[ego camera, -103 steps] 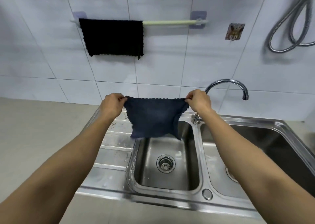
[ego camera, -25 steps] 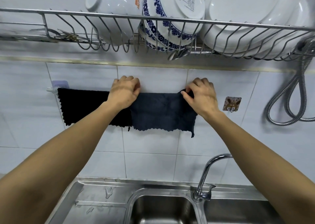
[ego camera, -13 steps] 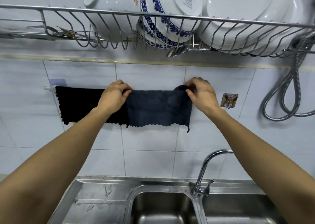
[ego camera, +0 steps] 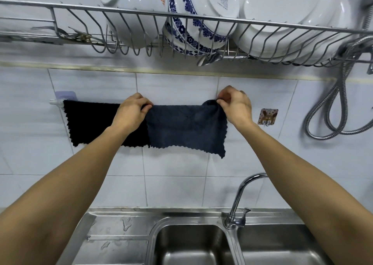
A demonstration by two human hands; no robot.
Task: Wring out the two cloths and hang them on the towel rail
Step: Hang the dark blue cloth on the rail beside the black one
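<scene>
mid frame, left hand (ego camera: 131, 111) and right hand (ego camera: 236, 107) pinch the blue cloth's (ego camera: 185, 129) top corners on the rail (ego camera: 55, 102), beside the black cloth (ego camera: 90, 121).

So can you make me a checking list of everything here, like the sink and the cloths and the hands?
Surface: steel sink, water drops on its drainboard.
Job's things: black cloth and dark blue cloth both draped on the towel rail, side by side.
Clutter: nothing seen.
Hands: left hand grips the blue cloth's top left corner; right hand pinches its top right corner.
Cables: metal hose looped on the wall.
Surroundings: dish rack with bowls, tap, wall hook.
</scene>
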